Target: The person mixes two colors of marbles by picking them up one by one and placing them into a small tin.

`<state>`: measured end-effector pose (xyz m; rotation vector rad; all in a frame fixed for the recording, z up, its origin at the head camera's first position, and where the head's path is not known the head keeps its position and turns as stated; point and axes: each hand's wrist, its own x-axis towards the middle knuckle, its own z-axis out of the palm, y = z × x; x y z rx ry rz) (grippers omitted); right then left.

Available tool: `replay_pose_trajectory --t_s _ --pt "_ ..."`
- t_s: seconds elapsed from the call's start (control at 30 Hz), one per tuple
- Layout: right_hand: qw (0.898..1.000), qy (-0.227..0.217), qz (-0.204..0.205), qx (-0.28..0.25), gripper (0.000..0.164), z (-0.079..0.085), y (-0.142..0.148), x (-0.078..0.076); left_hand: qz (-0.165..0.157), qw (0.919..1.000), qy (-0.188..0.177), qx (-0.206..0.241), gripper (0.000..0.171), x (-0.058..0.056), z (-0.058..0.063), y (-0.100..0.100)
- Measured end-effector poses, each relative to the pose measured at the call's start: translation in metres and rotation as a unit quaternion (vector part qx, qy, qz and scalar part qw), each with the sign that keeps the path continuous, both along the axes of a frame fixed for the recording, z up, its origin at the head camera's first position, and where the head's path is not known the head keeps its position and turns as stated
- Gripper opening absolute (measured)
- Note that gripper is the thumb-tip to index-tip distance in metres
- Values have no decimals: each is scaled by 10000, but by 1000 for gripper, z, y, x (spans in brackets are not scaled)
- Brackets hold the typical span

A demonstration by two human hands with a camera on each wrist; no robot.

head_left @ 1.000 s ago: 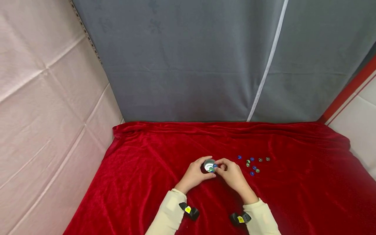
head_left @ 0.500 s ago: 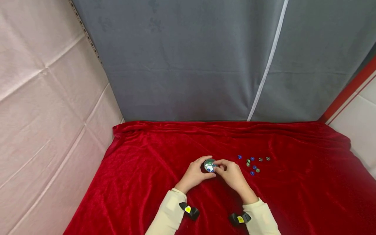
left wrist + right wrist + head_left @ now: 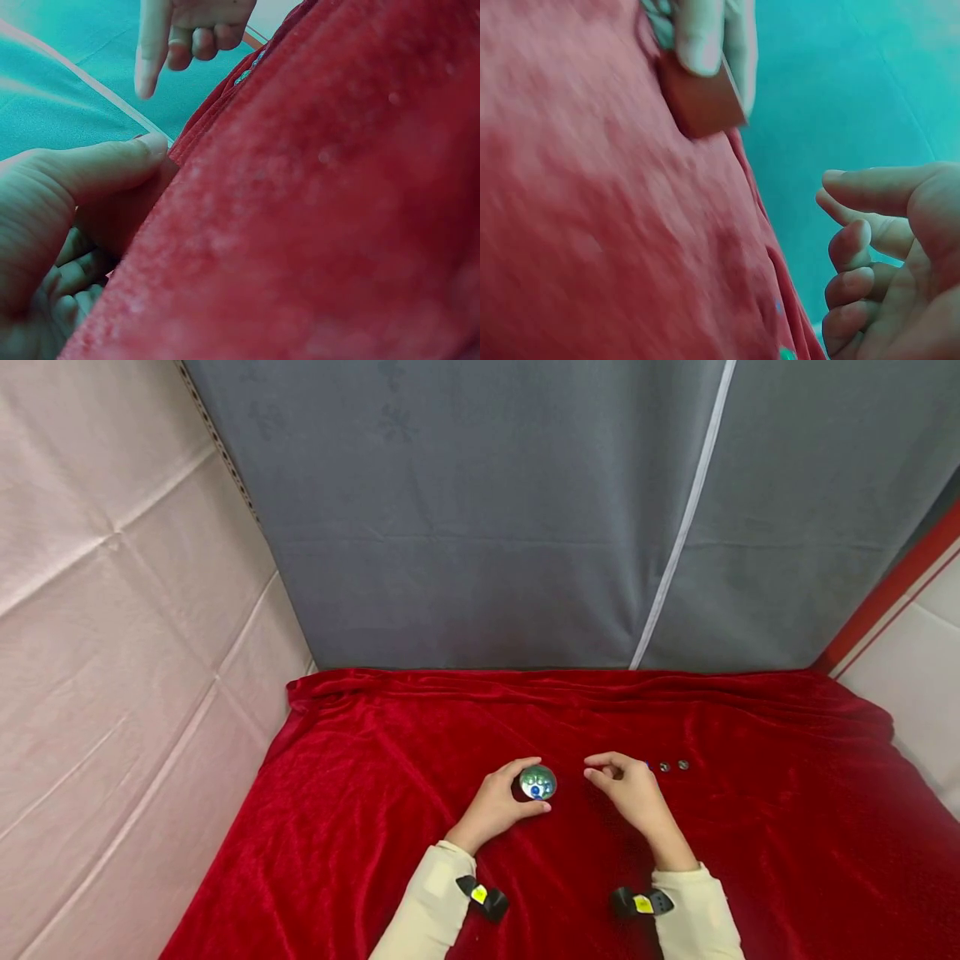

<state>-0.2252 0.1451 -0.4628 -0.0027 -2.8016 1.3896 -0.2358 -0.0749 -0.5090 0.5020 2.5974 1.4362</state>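
My left hand (image 3: 498,802) holds a small round shiny cup (image 3: 555,785) by its sides, thumb in front and fingers behind. Green and blue marbles (image 3: 536,791) show inside it. In the right wrist view the cup's wall (image 3: 705,105) mirrors the red cloth under the left fingers. To the right of the cup, my right hand (image 3: 633,793) hovers over the cloth. Its thumb and index finger point left, the other fingers are loosely curled, and nothing shows between them. Behind it lie a blue marble (image 3: 647,765), partly covered, and two dark clear marbles, one a glassy marble (image 3: 683,765).
A wrinkled red velvet cloth (image 3: 375,827) covers the table. Behind it hangs a grey curtain (image 3: 465,527), with a pale padded wall (image 3: 135,652) at the left. The right hand hides the spot where more loose marbles lay.
My right hand has let go of marbles at the cup and moved right, over the loose marbles. More marbles lie in the cup. The left hand and cup stay put.
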Motion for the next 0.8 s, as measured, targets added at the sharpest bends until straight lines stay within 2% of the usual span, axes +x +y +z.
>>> replay_pose_trajectory --t_s 0.33,0.57,0.8 --pt "9984 -201 -458 -259 29 7 39 -1 11 9999 91 65 67 0 0 0" --pt "9977 -319 -471 -360 37 9 55 2 19 9999 73 134 67 -1 -1 0" --pt "9979 -404 -467 -196 39 7 69 6 -5 9999 55 125 68 -1 -2 0"
